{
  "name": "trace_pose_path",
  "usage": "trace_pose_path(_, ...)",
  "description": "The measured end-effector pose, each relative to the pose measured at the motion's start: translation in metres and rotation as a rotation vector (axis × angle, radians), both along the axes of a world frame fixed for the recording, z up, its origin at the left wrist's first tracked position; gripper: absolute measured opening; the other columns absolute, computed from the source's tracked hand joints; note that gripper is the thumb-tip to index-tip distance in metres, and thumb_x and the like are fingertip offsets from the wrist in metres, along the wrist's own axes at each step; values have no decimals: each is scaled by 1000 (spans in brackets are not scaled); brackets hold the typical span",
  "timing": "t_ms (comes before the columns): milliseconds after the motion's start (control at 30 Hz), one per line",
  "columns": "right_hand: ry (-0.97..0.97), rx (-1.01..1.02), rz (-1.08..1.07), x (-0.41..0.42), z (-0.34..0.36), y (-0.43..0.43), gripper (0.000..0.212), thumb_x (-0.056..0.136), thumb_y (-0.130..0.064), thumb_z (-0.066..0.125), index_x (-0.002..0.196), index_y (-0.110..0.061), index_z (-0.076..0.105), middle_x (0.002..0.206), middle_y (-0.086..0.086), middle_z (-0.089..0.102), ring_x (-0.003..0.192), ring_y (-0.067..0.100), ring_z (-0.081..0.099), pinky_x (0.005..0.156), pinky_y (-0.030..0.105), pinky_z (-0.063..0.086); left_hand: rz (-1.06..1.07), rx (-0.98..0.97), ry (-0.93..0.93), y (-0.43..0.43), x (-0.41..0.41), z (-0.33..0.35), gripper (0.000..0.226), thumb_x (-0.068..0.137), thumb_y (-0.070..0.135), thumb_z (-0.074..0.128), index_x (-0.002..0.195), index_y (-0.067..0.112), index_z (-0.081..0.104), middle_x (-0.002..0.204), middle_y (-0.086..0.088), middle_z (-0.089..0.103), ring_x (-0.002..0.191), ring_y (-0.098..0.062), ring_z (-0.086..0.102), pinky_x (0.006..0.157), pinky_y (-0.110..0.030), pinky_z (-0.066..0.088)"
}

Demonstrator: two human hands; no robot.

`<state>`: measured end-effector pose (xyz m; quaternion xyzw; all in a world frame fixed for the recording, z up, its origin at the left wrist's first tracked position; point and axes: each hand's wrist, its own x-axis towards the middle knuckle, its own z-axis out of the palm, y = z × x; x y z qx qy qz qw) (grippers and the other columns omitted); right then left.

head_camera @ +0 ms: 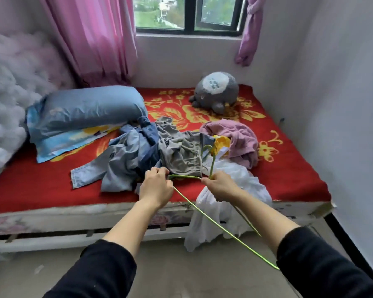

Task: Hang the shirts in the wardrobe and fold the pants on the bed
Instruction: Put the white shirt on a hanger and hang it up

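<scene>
Two forearms in black sleeves (99, 269) reach forward from the bottom edge. Between them runs a thin lime-green wire hanger (224, 227), its long straight bar slanting from the left hand (156, 187) down towards the right sleeve. The left hand pinches one bent corner with curled fingers; the right hand (219, 187) is clenched round the neck, with the hook curving up beyond it. Just beneath the right hand a thin white shirt (243, 179) spills limply over the edge of the bed (52, 186) (red fleecy cover, yellow flowers). Further back lie crumpled grey pants (179, 151) with a ribbed elastic waistband, faded blue denim jeans (121, 164) and a fluffy pink garment (241, 136). Behind them sit a smooth blue pillow (88, 108) and a round grey plush toy (215, 91)
</scene>
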<state>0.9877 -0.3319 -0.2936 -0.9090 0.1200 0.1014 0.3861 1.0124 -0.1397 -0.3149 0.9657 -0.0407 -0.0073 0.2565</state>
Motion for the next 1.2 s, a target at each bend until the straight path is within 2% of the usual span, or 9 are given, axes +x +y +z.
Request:
trace_pose_path(233,52,-18,-183,49,-22,-95,31,90,-14,47,63,-3,57,46,6,50,35,16,49,34,21,37,-175,52,113,-90,85,-30,37,90,20,46,126,12,51,127,-10,48,123,-27,37,97,-40,41)
trace_pose_path(400,31,0,-281,91,-40,-154,24,87,-8,40,66,-12,50,58,10,61,39,12,58,39,20,42,-224,64,178,-145,134,-61,32,89,18,46,119,10,53,124,-12,49,121,-29,39,95,-39,40)
trace_pose_path(467,9,55,-321,109,-53,-176,25,86,-6,38,93,-23,55,66,9,63,48,17,59,42,21,42,-223,61,223,-167,152,-81,32,89,18,45,119,10,53,124,-12,49,120,-30,40,94,-39,40)
trace_pose_path(533,4,111,-338,127,-71,-200,55,86,-5,36,130,-37,47,69,7,62,50,14,55,43,21,44,-208,61,275,-188,169,-103,32,89,17,45,118,10,54,124,-13,49,119,-30,40,95,-40,40)
trace_pose_path(567,13,125,-336,136,-80,-214,61,86,-5,35,135,-40,45,69,6,62,48,12,55,44,20,45,-194,60,306,-199,178,-114,31,88,17,44,117,10,54,124,-14,49,118,-31,41,96,-40,39)
trace_pose_path(667,89,109,-340,164,-107,-256,53,82,-5,34,117,-31,65,65,1,63,48,9,56,49,24,47,-137,55,426,-235,198,-147,33,88,17,44,119,10,55,124,-16,50,117,-33,43,96,-39,38)
trace_pose_path(767,169,59,-312,190,-140,-295,40,83,-4,35,92,-24,69,71,5,64,67,24,61,66,39,53,-86,43,545,-270,213,-183,37,89,18,45,124,13,54,128,-16,50,119,-34,44,96,-38,37)
trace_pose_path(1033,294,-170,-221,225,-239,-342,36,91,-8,41,118,-16,64,121,16,63,110,38,56,85,38,45,-7,-50,673,-332,239,-276,61,87,19,52,144,11,33,151,-12,30,137,-27,30,108,-37,31)
trace_pose_path(1200,323,-206,-150,213,-288,-348,38,93,-11,45,129,-14,57,122,15,56,111,35,55,86,40,46,-112,83,561,-354,247,-331,95,76,40,71,148,17,13,151,-13,17,141,-33,14,111,-47,30)
